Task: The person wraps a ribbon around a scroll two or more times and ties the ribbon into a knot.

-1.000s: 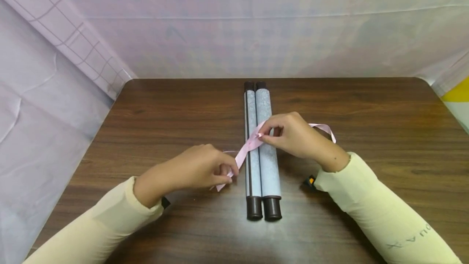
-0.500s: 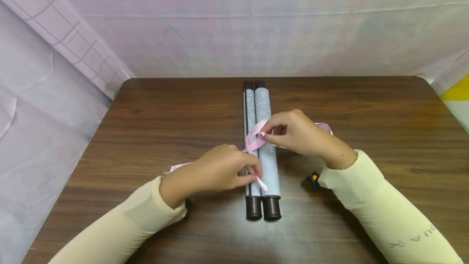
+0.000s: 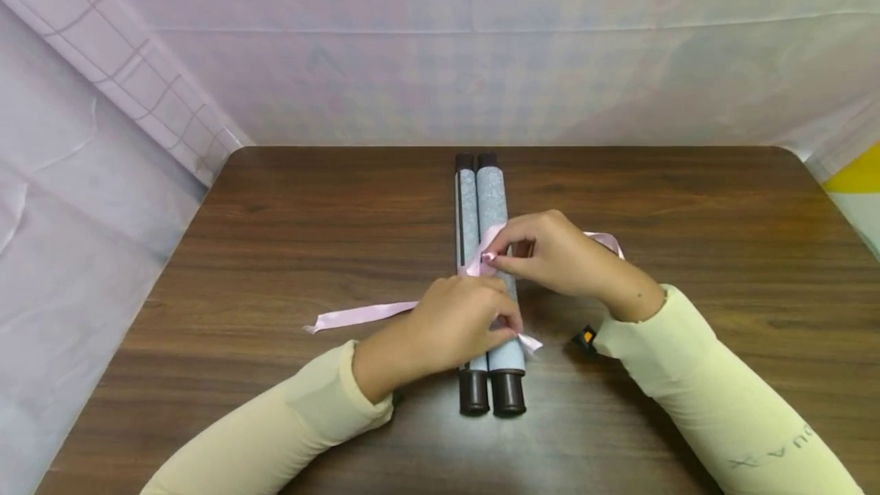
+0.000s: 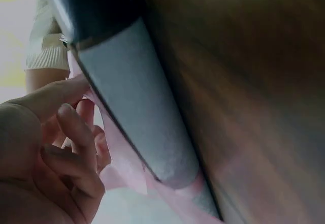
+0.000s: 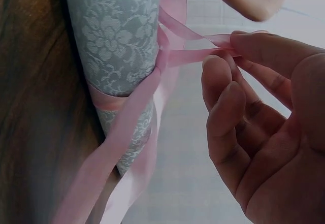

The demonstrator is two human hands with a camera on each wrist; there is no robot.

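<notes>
Two rolled scrolls (image 3: 492, 205) in pale grey-blue floral brocade, with dark brown end caps, lie side by side at the table's middle. A pink ribbon (image 3: 360, 315) wraps around them. My right hand (image 3: 553, 254) pinches a small loop of ribbon above the rolls; the right wrist view shows the loop (image 5: 195, 56) rising from a crossing on the brocade. Over the near half of the scrolls, my left hand (image 3: 457, 323) pinches another stretch of ribbon, whose tip sticks out past its fingers. In the head view the left hand hides part of the ribbon.
The brown wooden table (image 3: 309, 250) extends to both sides. A ribbon tail lies on it at the left, and another stretch of ribbon (image 3: 608, 241) curves out behind the right wrist. A pale patterned curtain (image 3: 474, 44) hangs behind the table's far edge.
My left hand has moved right across the scrolls, carrying a ribbon end. A ribbon tail now shows on the table at the left. My right hand keeps its pinch almost in place.
</notes>
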